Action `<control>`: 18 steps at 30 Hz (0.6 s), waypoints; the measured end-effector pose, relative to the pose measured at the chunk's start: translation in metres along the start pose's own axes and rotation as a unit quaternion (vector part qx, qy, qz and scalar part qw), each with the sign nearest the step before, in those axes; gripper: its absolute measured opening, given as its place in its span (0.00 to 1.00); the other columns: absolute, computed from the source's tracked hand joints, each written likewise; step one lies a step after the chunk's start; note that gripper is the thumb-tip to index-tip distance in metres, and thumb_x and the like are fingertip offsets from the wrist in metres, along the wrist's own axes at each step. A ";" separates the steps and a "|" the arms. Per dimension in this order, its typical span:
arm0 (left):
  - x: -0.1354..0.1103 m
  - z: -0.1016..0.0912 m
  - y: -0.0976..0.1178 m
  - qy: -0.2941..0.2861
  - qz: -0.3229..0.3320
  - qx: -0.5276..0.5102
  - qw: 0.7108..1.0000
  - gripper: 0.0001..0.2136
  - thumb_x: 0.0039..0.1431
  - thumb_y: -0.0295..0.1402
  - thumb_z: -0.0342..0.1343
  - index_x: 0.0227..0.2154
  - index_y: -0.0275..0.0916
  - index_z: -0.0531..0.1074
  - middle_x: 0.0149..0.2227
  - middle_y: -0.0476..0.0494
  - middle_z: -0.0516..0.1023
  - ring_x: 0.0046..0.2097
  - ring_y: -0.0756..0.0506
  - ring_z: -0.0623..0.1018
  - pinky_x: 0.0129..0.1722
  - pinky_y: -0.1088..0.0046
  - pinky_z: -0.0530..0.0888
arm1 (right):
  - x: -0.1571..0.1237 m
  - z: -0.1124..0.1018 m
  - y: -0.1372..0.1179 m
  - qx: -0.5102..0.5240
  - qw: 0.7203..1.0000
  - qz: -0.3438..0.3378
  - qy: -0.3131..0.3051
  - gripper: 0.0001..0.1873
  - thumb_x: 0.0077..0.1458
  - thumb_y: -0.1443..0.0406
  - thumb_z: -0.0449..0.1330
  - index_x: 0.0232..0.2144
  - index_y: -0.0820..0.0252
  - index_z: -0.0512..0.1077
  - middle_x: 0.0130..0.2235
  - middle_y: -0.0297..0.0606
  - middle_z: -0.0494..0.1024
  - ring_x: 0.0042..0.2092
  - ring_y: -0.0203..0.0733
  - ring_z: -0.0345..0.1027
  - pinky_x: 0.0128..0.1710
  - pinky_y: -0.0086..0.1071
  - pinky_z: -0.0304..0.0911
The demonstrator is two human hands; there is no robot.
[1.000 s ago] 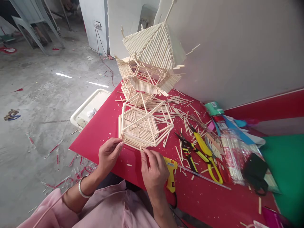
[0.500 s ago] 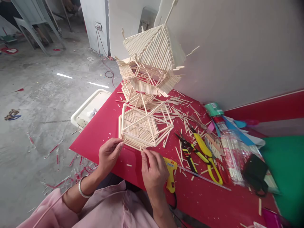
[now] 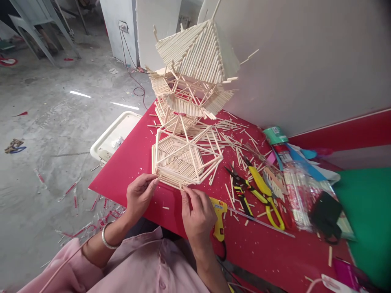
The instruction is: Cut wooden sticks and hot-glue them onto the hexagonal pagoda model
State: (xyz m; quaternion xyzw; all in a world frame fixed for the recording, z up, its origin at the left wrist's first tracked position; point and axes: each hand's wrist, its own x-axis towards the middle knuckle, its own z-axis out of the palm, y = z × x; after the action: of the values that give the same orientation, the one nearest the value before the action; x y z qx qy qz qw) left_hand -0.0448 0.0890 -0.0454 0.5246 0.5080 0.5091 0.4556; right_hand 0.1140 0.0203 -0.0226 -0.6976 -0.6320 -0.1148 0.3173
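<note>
A hexagonal wooden stick panel [image 3: 175, 158] with a spiral of sticks lies on the red table, an open stick frame [image 3: 190, 145] standing over it. At its near edge, my left hand [image 3: 141, 193] pinches the left end of a thin wooden stick, thumb and fingertips together. The fingertips of my right hand [image 3: 197, 209] are closed at the stick's other end. Whether the stick touches the panel, I cannot tell. Behind stands a tiered stick pagoda [image 3: 195, 57] with slatted roofs. A yellow glue gun [image 3: 219, 219] lies beside my right hand.
Loose sticks [image 3: 224, 140] litter the red table [image 3: 122, 167]. To the right are black-and-yellow pliers [image 3: 242, 195], a yellow-handled cutter [image 3: 271, 207], bagged sticks [image 3: 296, 199] and a black pouch [image 3: 326, 213]. A white lidded box [image 3: 100, 140] stands left of the table; a wall rises behind.
The view has shifted slightly, so the scene sits a little higher in the picture. Both hands keep the same pinch at the panel's near edge.
</note>
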 end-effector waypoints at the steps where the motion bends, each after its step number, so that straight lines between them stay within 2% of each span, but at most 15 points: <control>1: 0.000 0.000 0.001 0.001 -0.001 -0.001 1.000 0.08 0.58 0.38 0.62 0.31 0.40 0.79 0.26 0.47 0.78 0.27 0.49 0.75 0.26 0.75 0.71 | 0.000 0.000 0.000 0.000 1.000 0.001 0.000 0.07 0.64 0.65 0.60 0.41 0.59 0.77 0.35 0.40 0.81 0.37 0.39 0.75 0.40 0.31 0.67; 7: 0.000 -0.001 0.001 -0.003 -0.019 -0.008 1.000 0.12 0.63 0.41 0.58 0.33 0.38 0.79 0.18 0.53 0.69 0.21 0.52 0.68 0.24 0.76 0.67 | -0.002 -0.007 -0.003 0.002 1.000 0.006 0.019 0.07 0.63 0.66 0.61 0.43 0.59 0.76 0.36 0.40 0.81 0.37 0.40 0.75 0.40 0.31 0.67; 12: 0.001 0.001 -0.007 0.018 -0.019 -0.035 0.999 0.16 0.64 0.46 0.54 0.35 0.37 0.78 0.17 0.53 0.68 0.20 0.52 0.67 0.24 0.75 0.67 | -0.017 -0.013 -0.009 0.038 0.998 0.012 0.042 0.07 0.64 0.67 0.59 0.42 0.60 0.76 0.35 0.40 0.81 0.37 0.39 0.75 0.40 0.29 0.67; 18: 0.003 0.002 -0.013 0.046 0.014 -0.035 0.998 0.18 0.63 0.48 0.55 0.33 0.37 0.77 0.18 0.52 0.69 0.19 0.53 0.65 0.20 0.75 0.64 | -0.048 0.003 -0.011 0.111 0.994 0.023 0.000 0.10 0.67 0.64 0.55 0.40 0.60 0.76 0.34 0.39 0.80 0.37 0.37 0.75 0.39 0.28 0.66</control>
State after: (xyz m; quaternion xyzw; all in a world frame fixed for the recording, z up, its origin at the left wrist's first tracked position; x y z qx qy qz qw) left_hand -0.0433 0.0926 -0.0579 0.4914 0.5028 0.5564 0.4429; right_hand 0.0946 -0.0170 -0.0485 -0.6729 -0.6244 -0.0367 0.3951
